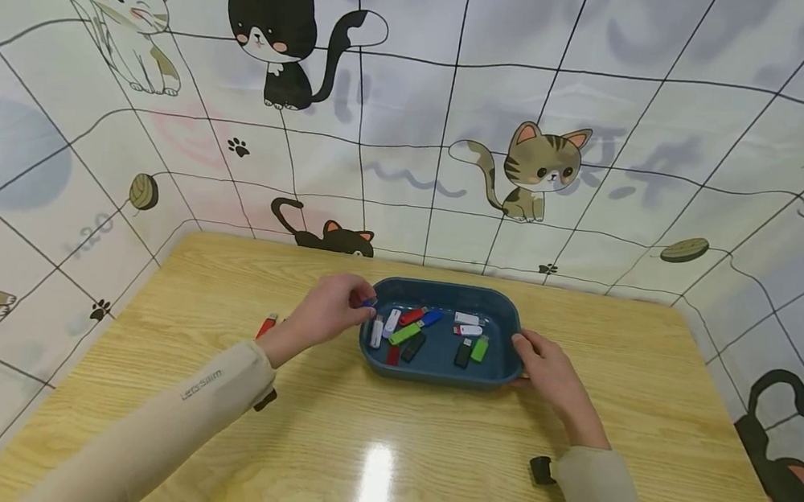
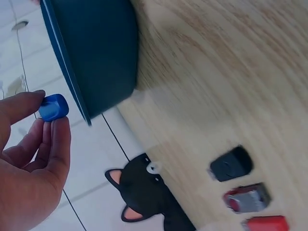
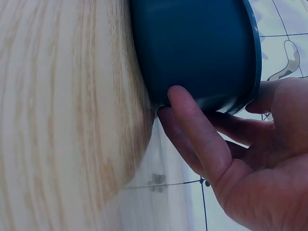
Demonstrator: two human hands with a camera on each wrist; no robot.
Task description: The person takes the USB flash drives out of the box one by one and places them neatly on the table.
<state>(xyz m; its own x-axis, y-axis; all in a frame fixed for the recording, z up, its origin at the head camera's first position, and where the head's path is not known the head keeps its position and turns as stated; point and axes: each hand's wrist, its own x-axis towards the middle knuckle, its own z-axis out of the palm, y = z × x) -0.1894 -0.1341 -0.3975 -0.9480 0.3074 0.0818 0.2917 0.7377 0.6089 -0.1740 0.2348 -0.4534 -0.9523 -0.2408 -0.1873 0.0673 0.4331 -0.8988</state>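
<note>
While my right hand [image 1: 549,368] gripped the tray [image 1: 437,377], my left hand [image 1: 326,307] pinched a blue USB stick [image 2: 55,107] beside it; slipping risked an outside drop.

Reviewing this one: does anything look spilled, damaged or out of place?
Nothing stands out. The blue bin is upright, with USB sticks at mixed angles inside and none visibly broken. The left hand pinches a blue stick. Black, grey-and-red and red sticks lie on the table, neatly side by side.
</note>
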